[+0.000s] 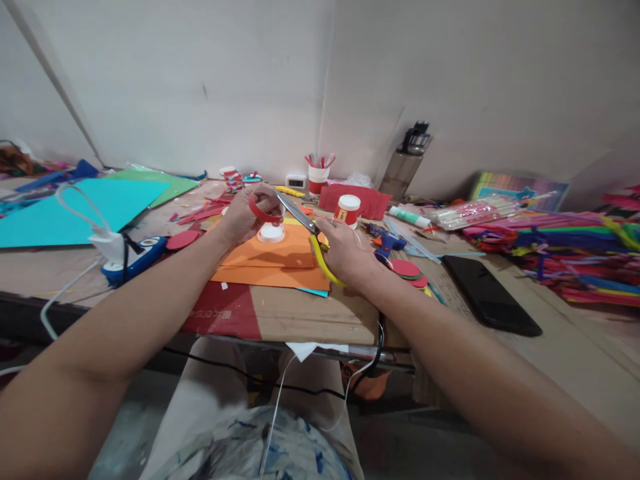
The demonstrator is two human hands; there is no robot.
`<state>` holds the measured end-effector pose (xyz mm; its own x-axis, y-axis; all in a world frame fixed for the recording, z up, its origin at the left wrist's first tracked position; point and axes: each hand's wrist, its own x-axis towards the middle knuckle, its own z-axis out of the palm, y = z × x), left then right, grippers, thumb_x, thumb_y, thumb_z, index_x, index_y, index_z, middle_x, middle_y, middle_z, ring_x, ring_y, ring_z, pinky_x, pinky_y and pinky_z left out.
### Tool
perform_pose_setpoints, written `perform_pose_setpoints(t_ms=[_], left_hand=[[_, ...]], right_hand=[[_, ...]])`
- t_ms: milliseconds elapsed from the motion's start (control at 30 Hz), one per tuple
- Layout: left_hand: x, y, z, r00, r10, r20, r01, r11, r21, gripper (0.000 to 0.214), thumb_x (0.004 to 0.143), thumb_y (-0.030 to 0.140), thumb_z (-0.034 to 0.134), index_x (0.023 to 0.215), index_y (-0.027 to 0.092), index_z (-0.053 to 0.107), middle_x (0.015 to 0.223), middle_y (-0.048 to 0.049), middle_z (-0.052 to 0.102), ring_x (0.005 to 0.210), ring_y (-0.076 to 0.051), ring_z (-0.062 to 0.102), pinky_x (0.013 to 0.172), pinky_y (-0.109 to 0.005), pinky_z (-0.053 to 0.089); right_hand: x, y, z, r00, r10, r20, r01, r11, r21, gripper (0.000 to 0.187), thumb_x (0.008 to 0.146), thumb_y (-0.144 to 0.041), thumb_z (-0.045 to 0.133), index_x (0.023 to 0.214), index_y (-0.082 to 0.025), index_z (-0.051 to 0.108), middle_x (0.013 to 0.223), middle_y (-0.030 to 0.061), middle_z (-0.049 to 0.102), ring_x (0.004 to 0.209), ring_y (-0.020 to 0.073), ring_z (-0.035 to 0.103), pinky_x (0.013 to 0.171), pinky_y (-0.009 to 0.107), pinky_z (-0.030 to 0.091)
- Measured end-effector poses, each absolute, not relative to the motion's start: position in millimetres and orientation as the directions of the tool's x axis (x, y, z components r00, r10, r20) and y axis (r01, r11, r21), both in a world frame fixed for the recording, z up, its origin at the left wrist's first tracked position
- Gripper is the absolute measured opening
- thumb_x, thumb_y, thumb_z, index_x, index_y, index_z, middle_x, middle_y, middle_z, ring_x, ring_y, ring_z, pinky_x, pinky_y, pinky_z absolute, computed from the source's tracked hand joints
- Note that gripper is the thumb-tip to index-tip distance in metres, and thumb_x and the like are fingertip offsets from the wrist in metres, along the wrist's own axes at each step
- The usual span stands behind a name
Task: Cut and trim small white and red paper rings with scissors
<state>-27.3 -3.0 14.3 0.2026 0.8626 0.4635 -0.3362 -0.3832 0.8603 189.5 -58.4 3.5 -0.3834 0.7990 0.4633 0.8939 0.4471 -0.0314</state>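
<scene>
Surface: cardboard (pixel 310 319) is covering the table ahead of me, its near left part showing red, and a pale grey wall (pixel 200 80) is standing at the back. I am taking the orange paper (pixel 270 258) as dial centre, 12 o'clock towards the wall. Blue paper (pixel 75 212) is lying at 10 o'clock; a white timer (pixel 296 181) is standing just past 12. A red-and-white cup (pixel 347 211) is standing at 2 o'clock, and farther that way a dark-topped bottle (pixel 403 172) is leaning. Pipe cleaners (pixel 590 260) are heaping up at 3 o'clock, far out; a black phone (pixel 493 297) is lying between 3 and 4. Red scraps (pixel 207 212) are littering 11 o'clock.

Item: a red ring (pixel 266 216), narrow and curving, is sitting at 12 o'clock, raised off the table. My left hand (pixel 245 217) is gripping it between closed fingers. My right hand (pixel 345 252) is wrapping its fingers round the yellow handles of the scissors (pixel 301 215), whose grey blades are pointing to 10 o'clock, tip beside the ring. I am not able to tell whether blade and ring are touching.
</scene>
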Motion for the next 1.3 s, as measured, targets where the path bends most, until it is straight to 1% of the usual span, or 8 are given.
perform_pose_setpoints(t_ms=[100,200,533,833,1067,1167,1233,1300], left_hand=[[-25,-4,11,0.249,0.863,0.440,-0.340,-0.347,0.874,0.039,0.059,0.037,0.089,0.070,0.014,0.059,0.055,0.0020,0.057,0.047,-0.010,0.057,0.045,-0.023,0.050],[-24,-4,9,0.268,0.860,0.434,-0.338,-0.338,0.878,0.037,0.062,0.036,0.088,0.070,0.015,0.059,0.056,0.0019,0.057,0.048,-0.010,0.058,0.046,-0.023,0.051],[-25,-3,7,0.310,0.837,0.450,-0.368,-0.331,0.869,0.034,0.062,0.036,0.087,0.069,0.015,0.062,0.056,0.0015,0.055,0.048,-0.009,0.055,0.044,-0.022,0.049],[-23,-5,10,0.281,0.864,0.418,-0.343,-0.316,0.884,0.030,0.065,0.030,0.085,0.067,0.014,0.060,0.054,0.0022,0.053,0.046,-0.008,0.054,0.043,-0.021,0.047],[-23,-5,10,0.301,0.837,0.457,-0.353,-0.347,0.869,0.032,0.064,0.033,0.086,0.068,0.014,0.061,0.056,0.0001,0.056,0.048,-0.009,0.055,0.044,-0.021,0.045],[-23,-7,13,0.303,0.841,0.448,-0.329,-0.348,0.878,0.028,0.066,0.028,0.082,0.066,0.014,0.058,0.058,-0.0011,0.059,0.047,-0.009,0.056,0.045,-0.022,0.045],[-23,-7,13,0.294,0.854,0.429,-0.297,-0.344,0.891,0.024,0.067,0.025,0.078,0.066,0.014,0.056,0.060,-0.0021,0.060,0.048,-0.010,0.057,0.045,-0.023,0.045],[-24,-6,12,0.253,0.885,0.391,-0.251,-0.330,0.910,0.022,0.066,0.022,0.074,0.067,0.015,0.053,0.062,-0.0019,0.062,0.046,-0.010,0.056,0.041,-0.022,0.040]], right_hand=[[189,-59,5,-0.400,0.803,0.441,0.882,0.468,-0.051,0.037,0.091,-0.027,0.047,0.124,-0.021,0.060,0.111,0.0137,0.066,0.088,0.0249,0.061,0.066,0.031,0.040],[190,-58,5,-0.428,0.794,0.432,0.864,0.499,-0.061,0.037,0.092,-0.025,0.045,0.126,-0.018,0.059,0.111,0.0148,0.066,0.090,0.0245,0.060,0.070,0.031,0.042],[190,-55,1,-0.446,0.769,0.458,0.846,0.529,-0.064,0.036,0.094,-0.027,0.043,0.125,-0.018,0.058,0.120,0.0156,0.065,0.092,0.0248,0.061,0.072,0.032,0.043],[190,-56,4,-0.453,0.776,0.439,0.854,0.519,-0.035,0.035,0.095,-0.025,0.041,0.125,-0.018,0.058,0.114,0.0145,0.066,0.089,0.0246,0.061,0.069,0.031,0.041],[190,-57,3,-0.457,0.755,0.470,0.850,0.526,-0.018,0.034,0.093,-0.024,0.043,0.121,-0.017,0.061,0.106,0.0139,0.069,0.088,0.0245,0.062,0.071,0.031,0.042],[192,-53,2,-0.438,0.737,0.514,0.824,0.558,-0.100,0.033,0.093,-0.028,0.045,0.119,-0.018,0.062,0.107,0.0128,0.070,0.091,0.0241,0.063,0.075,0.032,0.045],[192,-51,0,-0.388,0.741,0.549,0.778,0.582,-0.236,0.029,0.092,-0.031,0.047,0.113,-0.019,0.064,0.102,0.0093,0.070,0.089,0.0221,0.063,0.075,0.031,0.047],[191,-49,-1,-0.316,0.796,0.517,0.719,0.557,-0.417,0.026,0.093,-0.037,0.047,0.105,-0.021,0.063,0.086,0.0044,0.069,0.075,0.0180,0.063,0.066,0.029,0.048]])
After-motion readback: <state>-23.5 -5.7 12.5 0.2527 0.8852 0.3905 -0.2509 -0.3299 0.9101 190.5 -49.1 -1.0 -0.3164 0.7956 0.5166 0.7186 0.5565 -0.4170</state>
